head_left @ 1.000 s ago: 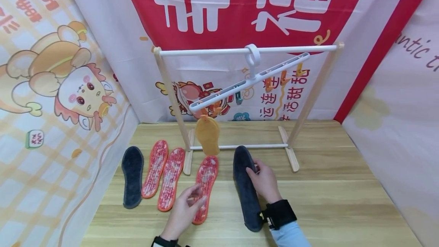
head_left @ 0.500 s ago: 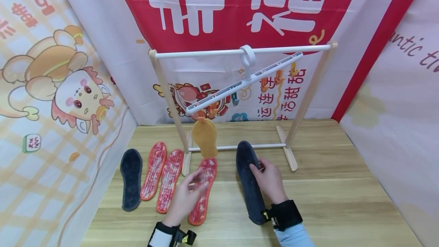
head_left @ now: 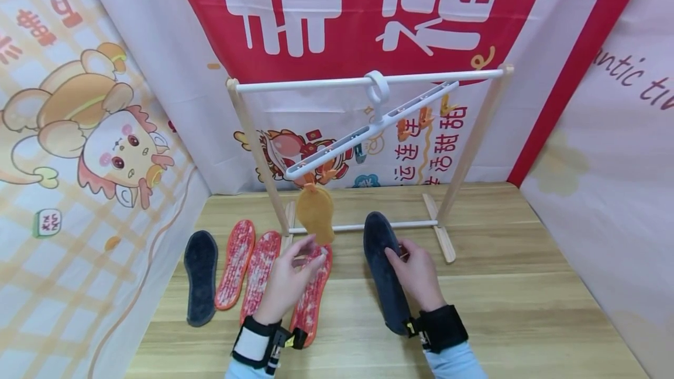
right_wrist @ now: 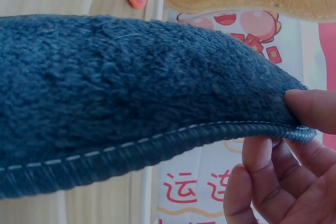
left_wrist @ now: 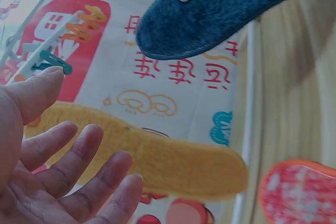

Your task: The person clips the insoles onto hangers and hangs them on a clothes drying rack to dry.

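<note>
My right hand [head_left: 419, 275] pinches a dark blue fuzzy insole [head_left: 388, 282] by its edge, thumb on top and fingers beneath, as the right wrist view shows. The insole is held at a tilt near the front of the rack. My left hand [head_left: 291, 281] has loosely spread fingers and holds nothing. It is over a red patterned insole [head_left: 310, 309], partly hiding it, just below a yellow insole [head_left: 316, 212]. That yellow insole hangs by an orange clip from the left end of a white clip hanger [head_left: 368, 130]. A teal clip [left_wrist: 55, 62] shows near my left thumb.
The hanger hooks over the white bar [head_left: 310, 83] of a wooden-legged rack [head_left: 471, 151] and slants. On the wooden table [head_left: 526, 285], two more red insoles [head_left: 235, 265] and another dark insole [head_left: 201, 279] lie at left. Printed cloth walls [head_left: 605, 151] surround the table.
My left hand has moved up and forward over the red insole, toward the hanging yellow one. The right hand has raised the dark blue insole slightly. The head view has shifted a little.
</note>
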{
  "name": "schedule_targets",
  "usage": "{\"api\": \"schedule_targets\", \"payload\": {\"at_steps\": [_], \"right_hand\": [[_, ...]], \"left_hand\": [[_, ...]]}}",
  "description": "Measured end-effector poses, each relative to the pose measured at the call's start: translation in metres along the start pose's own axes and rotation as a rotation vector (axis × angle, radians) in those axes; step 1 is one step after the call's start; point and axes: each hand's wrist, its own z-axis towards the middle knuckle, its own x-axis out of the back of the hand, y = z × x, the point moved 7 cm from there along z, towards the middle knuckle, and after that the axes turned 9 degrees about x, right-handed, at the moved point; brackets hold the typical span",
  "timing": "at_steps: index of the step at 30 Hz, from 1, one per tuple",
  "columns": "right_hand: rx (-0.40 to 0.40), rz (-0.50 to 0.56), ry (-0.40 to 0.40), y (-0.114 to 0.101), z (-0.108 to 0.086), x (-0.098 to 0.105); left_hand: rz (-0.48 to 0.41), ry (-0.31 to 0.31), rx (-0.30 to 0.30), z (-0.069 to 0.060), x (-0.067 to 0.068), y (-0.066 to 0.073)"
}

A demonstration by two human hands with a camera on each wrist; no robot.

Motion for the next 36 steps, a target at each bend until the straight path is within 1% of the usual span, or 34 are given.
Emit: {"api": "schedule_targets", "payload": {"at_steps": [4, 8, 11, 12, 18, 22, 25, 30, 36], "right_hand": [[-0.006, 0.01, -0.01, -0.003, 0.002, 0.003], [-0.003, 0.004, -0.015, -0.005, 0.003, 0.005], [0.007, 0.002, -0.008, -0.008, 0.004, 0.007], [0.015, 0.003, -0.003, -0.008, 0.004, 0.008], [0.052, -0.001, 0.014, -0.012, 0.005, 0.011], [0.059, -0.005, 0.018, -0.014, 0.005, 0.013], [0.059, -0.008, 0.018, -0.014, 0.005, 0.014], [0.051, -0.01, 0.02, -0.014, 0.005, 0.016], [0.054, 0.0, 0.019, -0.014, 0.003, 0.014]], "left_hand": [[0.002, 0.006, -0.048, 0.007, 0.0, 0.018], [0.001, 0.01, -0.127, 0.015, 0.0, 0.038], [-0.011, 0.016, -0.174, 0.019, 0.0, 0.052], [-0.015, 0.018, -0.186, 0.021, 0.0, 0.056], [-0.03, 0.024, -0.207, 0.025, -0.003, 0.078], [-0.051, 0.017, -0.233, 0.027, -0.006, 0.089], [-0.059, 0.013, -0.266, 0.028, -0.008, 0.095], [-0.074, 0.04, -0.297, 0.029, -0.007, 0.103], [-0.089, 0.079, -0.275, 0.036, -0.006, 0.108]]}}
